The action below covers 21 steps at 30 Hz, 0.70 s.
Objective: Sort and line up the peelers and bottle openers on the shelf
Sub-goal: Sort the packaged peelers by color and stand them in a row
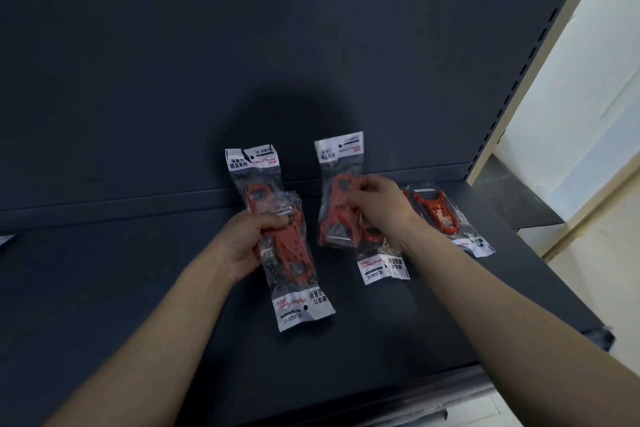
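On the dark shelf (138, 288): five clear bags, each with a red peeler inside, three in the hands, one half under the right hand, one lying alone.
Left hand (242, 243): grip curled round two packs where they overlap, above the shelf's middle.
Upper left pack (254, 170): long axis runs away from the person, white label end toward the back panel (242, 45).
Lower left pack (294, 274): opposite way round, label end toward the front edge, slanting slightly right.
Right hand (377, 204): grip pinching the upright pack at the peeler's middle.
Upright pack (337, 163): label end up, forked blade end down.
Near pack (381, 263): partly under the right hand, label toward the front; whether it is held, I cannot tell.
Far-right pack (440, 215): flat on the shelf, just right of the right wrist, blade end toward the back panel, label end toward the front right, lying diagonally.
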### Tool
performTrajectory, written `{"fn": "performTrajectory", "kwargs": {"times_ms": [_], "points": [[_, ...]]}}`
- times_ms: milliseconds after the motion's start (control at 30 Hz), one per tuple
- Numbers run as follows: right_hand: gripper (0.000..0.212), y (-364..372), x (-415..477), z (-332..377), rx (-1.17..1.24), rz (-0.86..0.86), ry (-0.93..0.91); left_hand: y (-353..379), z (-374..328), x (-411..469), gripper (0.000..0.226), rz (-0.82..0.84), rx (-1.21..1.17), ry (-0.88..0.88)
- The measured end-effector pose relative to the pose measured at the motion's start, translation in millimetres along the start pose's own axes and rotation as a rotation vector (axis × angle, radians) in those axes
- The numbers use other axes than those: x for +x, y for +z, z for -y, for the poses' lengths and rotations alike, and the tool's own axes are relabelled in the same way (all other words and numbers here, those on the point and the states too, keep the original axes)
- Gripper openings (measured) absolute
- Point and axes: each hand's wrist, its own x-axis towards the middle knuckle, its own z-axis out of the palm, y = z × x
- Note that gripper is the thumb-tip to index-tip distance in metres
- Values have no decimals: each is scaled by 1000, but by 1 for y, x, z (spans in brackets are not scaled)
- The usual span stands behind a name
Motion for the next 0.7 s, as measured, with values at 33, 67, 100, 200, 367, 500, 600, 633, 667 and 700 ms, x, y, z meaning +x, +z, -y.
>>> {"fn": "performTrajectory", "kwargs": {"times_ms": [33,67,100,200,367,500,600,633,667,700], "points": [[7,1,0,1,32,-1,14,0,0,-1,20,7,0,3],[10,2,-1,2,58,-1,24,0,-1,-1,21,15,0,5],[13,3,-1,3,68,-7,27,0,-1,-2,22,24,2,7],[17,4,-3,2,26,-54,-30,-2,-1,-3,22,40,8,14],[18,0,-6,5,130,-100,-76,-5,1,-4,22,32,2,5],[5,-1,-7,3,263,-74,-13,0,1,-7,23,90,-4,-12],[6,1,-8,0,364,-26,2,4,1,-10,26,149,-86,-43],[9,2,-10,-1,382,11,1,5,1,-10,27,160,-112,-50],[10,4,-11,-1,390,54,3,7,1,-10,25,158,-126,-50],[8,5,-12,-2,392,89,16,8,1,-10,20,139,-126,-44]]}}
